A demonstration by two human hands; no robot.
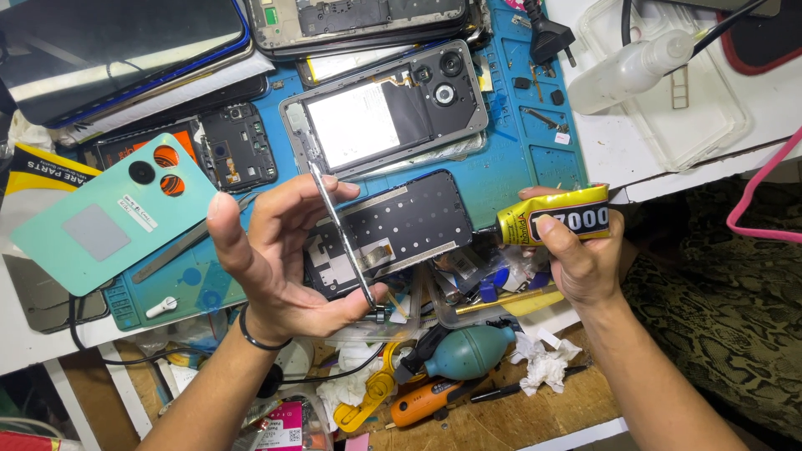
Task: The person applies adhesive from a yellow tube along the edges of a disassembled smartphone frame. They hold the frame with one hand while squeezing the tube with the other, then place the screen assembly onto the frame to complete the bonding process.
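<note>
My left hand (280,255) holds a thin phone frame (341,234) edge-on, pinched between fingertips at its top and thumb at its bottom. My right hand (585,259) grips a yellow tube of glue (558,219), its dark nozzle pointing left toward the frame. Behind both lies a black phone display panel (401,225) on a blue work mat (535,159). An opened phone body with camera rings (388,108) lies further back.
A teal phone back cover (100,217) rests at the left with metal tweezers (180,246) beside it. More phones are stacked at the top left. A clear bottle (626,71) lies at the top right. Below the desk edge sit a green air blower (468,351) and an orange tool (426,401).
</note>
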